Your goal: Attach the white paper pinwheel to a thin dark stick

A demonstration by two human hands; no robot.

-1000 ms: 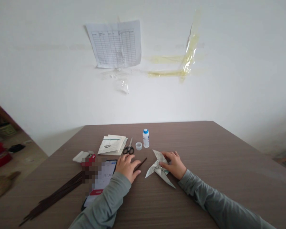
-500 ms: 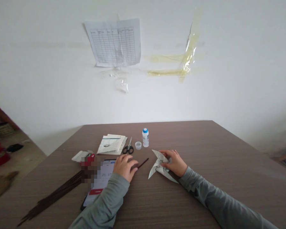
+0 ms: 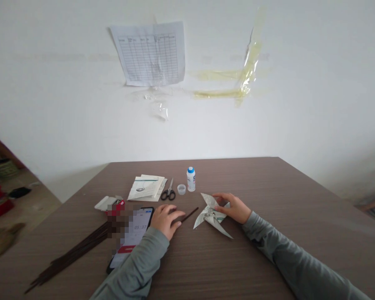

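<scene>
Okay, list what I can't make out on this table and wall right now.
All in the head view:
- Stick: lower end hidden by the left hand.
- Pinwheel: one side hidden by the right hand.
- Phone: partly covered by pixel blocks and the left arm.
- Bundle: upper end masked by pixel blocks.
- Sheet: writing too small and blurred.
- Bottle: label too small.

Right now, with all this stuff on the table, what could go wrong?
The right hand has its fingers on the paper pinwheel, so pressing too hard might crumple a pointy blade. The brown stick by the left hand looks thin, so it could perhaps snap if bent. And the blue-topped bottle stands upright beyond the hands, so a bump might tip it over.
</scene>
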